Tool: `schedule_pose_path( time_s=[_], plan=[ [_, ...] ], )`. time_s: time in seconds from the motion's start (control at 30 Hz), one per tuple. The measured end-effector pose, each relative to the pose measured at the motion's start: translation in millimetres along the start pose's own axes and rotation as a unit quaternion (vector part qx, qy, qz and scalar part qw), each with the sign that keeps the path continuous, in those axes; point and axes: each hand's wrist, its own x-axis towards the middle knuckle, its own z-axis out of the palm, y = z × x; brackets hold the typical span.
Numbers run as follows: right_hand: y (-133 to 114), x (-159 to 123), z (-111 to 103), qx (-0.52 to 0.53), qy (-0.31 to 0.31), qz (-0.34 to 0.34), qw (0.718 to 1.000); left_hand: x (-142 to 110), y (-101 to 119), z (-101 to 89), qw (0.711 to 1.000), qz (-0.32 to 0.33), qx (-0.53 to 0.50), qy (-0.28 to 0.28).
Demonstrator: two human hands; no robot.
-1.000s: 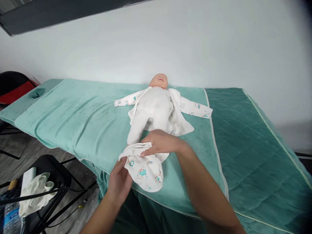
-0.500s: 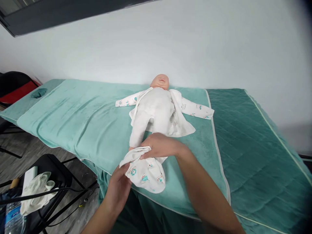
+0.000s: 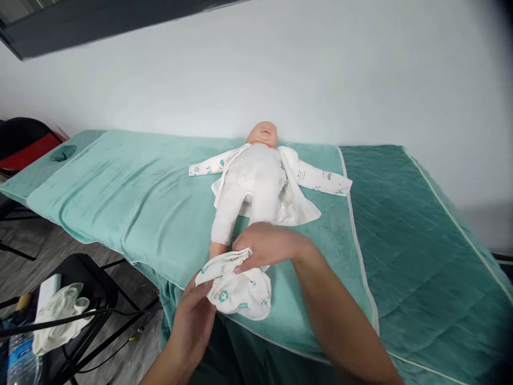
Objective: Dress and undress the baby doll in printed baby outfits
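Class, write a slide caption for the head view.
Left hand and right hand hold a printed garment by a doll's legs on green cloth.

Matt cloth garment [image 3: 244, 291], velvety sheet [image 3: 160, 192]

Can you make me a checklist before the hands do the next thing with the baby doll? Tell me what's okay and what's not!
1. Left hand gripping the printed cloth: ok.
2. Right hand gripping its upper edge: ok.
3. Doll lying face up on the green sheet: ok.
4. Jacket closed in front: not ok, it hangs open.
5. Doll's hands inside the sleeves: cannot tell.
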Motion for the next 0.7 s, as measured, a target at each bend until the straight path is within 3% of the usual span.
schedule_pose_path(
  time_s=[0.2,0.4,0.7],
  plan=[
    [-3.0,3.9,5.4,-0.032,0.032,0.015,0.999,6.7,-7.3,-9.1,0.999,0.039,0.021,0.031],
    [-6.6,4.7,2.8,0.027,0.068,0.042,0.996,29.8,-11.3,-21.4,0.982,0.152,0.101,0.051],
    [-3.3,5.9,3.5,0.082,0.119,0.02,0.989,52.5,-4.9,-22.4,0.969,0.181,0.164,0.037]
  ],
)
